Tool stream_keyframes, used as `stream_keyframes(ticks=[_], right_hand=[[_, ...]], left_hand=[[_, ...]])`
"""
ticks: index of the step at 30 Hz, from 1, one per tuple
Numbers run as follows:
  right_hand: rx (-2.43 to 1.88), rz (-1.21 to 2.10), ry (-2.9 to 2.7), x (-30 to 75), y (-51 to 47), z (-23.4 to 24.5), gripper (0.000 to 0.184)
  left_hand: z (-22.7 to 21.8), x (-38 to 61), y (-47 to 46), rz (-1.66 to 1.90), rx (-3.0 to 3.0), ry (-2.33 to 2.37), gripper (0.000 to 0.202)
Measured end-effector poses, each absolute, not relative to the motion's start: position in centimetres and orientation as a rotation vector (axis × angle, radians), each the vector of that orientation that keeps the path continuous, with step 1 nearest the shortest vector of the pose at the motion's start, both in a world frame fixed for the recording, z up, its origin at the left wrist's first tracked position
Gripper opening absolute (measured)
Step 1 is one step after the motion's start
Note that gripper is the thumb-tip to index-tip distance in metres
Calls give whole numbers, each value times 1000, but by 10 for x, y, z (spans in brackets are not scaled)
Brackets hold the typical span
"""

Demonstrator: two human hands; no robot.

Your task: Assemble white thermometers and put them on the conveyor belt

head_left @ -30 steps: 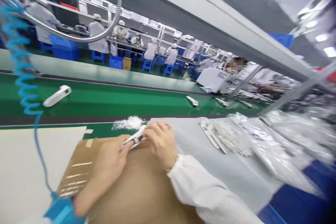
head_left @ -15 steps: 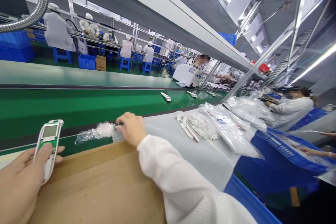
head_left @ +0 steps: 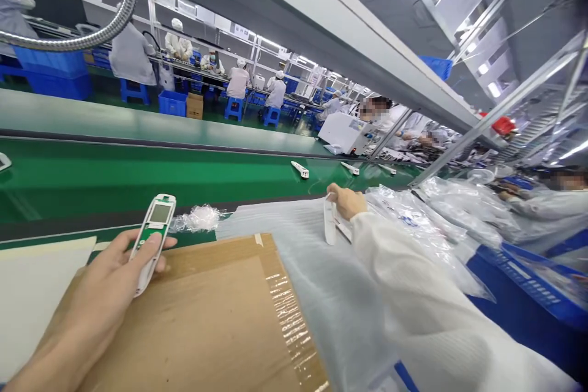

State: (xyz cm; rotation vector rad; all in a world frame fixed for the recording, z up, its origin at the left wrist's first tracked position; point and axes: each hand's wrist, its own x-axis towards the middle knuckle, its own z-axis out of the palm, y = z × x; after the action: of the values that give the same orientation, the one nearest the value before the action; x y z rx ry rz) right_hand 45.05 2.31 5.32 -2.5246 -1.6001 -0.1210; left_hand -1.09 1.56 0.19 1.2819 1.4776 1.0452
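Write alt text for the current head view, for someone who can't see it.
A left hand holds a white device, its screen and green board exposed, over cardboard. The right hand, in a white sleeve, grips the end of a white part over a pale sheet. Beyond, white pieces lie on a green belt, and workers sit at benches.

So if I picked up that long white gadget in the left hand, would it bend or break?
The white gadget probably won't bend; it looks like hard, straight plastic. It's likely light, as the left hand alone holds it. But its green board and little screen seem uncovered, so they might be fragile.
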Motion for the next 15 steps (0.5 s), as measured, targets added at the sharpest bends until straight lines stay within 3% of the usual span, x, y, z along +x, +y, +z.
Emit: stream_keyframes(ticks=[4,11,15], right_hand=[[-2259,110,-1666,404,34,70,26],[-1393,1408,-1254,237,34,43,28],[-1077,1773,-993,188,22,15,44]], left_hand=[[4,-2,9,976,1339,1353,59],[-4,7,6,1238,1676,1318,36],[-7,4,6,1163,1805,1289,31]])
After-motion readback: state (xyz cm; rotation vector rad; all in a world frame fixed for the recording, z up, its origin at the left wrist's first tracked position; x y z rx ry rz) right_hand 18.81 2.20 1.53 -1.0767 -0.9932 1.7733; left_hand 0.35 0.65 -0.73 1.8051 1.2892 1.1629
